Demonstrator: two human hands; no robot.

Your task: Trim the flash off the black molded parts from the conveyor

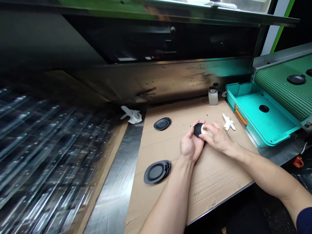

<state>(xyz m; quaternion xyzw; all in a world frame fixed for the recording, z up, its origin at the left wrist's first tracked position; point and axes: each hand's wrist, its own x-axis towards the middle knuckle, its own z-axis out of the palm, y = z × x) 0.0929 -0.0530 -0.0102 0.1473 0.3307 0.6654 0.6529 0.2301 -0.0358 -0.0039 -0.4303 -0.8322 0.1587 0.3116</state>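
My left hand [191, 144] is closed round a small black oval plastic part [197, 129], palm up above the cardboard sheet [175, 201]. In my right hand [216, 136] is a white pad [206, 130], its edge pressed against the right side of that part. The pad's material cannot be made out. To the left on the cardboard lie two overlapping stacks of similar black oval parts, a smaller stack [162, 123] farther off and a larger stack [156, 171] closer to me.
Clear plastic trays [48, 162], blurred, fill the left. A white crumpled cloth [131, 114], a pump bottle [213, 96] and a white scrap [228, 122] lie around the cardboard. At right, a teal bin [280, 130] stands below a green conveyor belt [275, 81] carrying black parts.
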